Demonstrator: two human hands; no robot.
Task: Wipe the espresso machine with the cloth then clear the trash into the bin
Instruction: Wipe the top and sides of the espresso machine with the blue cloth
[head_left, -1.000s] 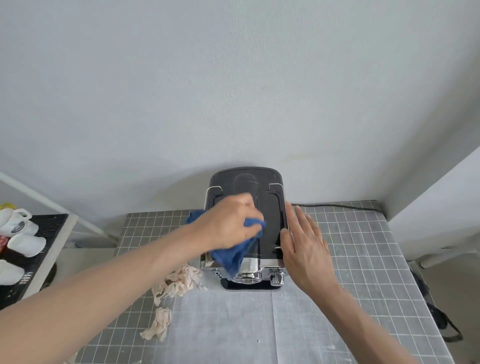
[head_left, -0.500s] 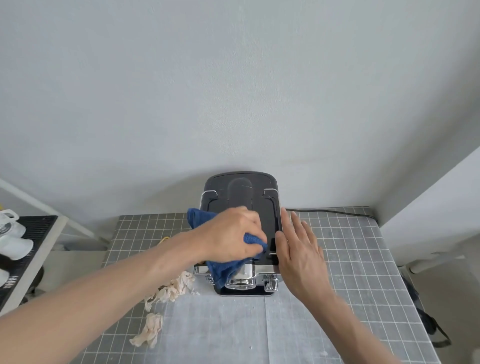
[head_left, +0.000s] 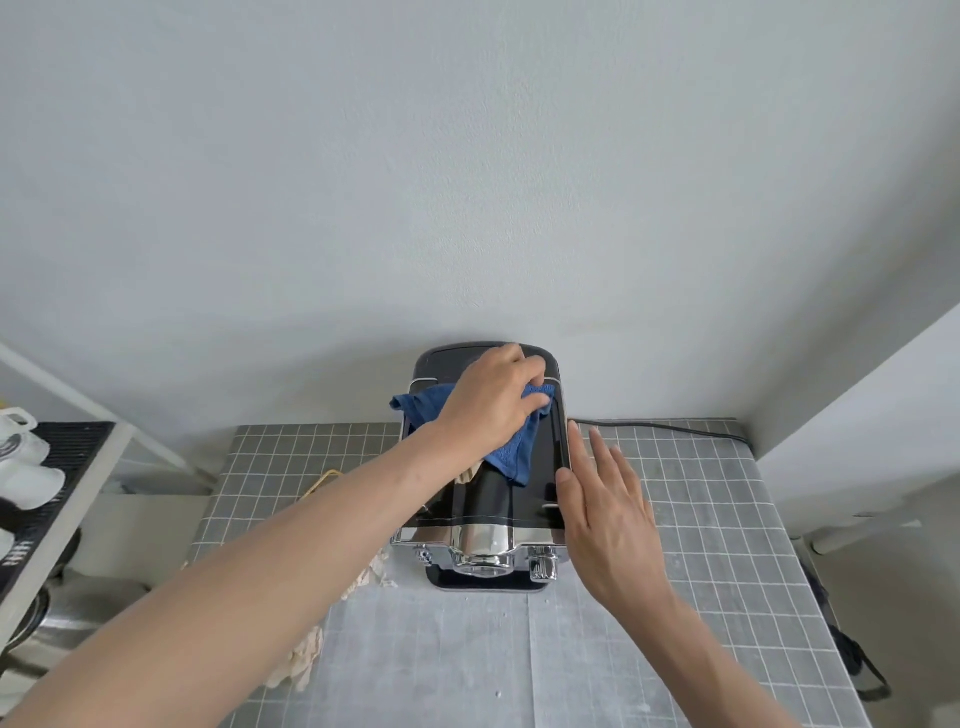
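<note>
Left grip (head_left: 493, 402) presses cloth (head_left: 511, 452) onto espresso machine (head_left: 498, 504).

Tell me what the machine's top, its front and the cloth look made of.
The machine's top looks like glossy black plastic or glass: it mirrors the cloth and hand. Its front looks like polished chrome-finish metal, with bright mirror highlights, though plated plastic is possible. The cloth under the left hand is soft blue fabric, likely microfibre or terry: matte, folded, with a stitched hem.
</note>
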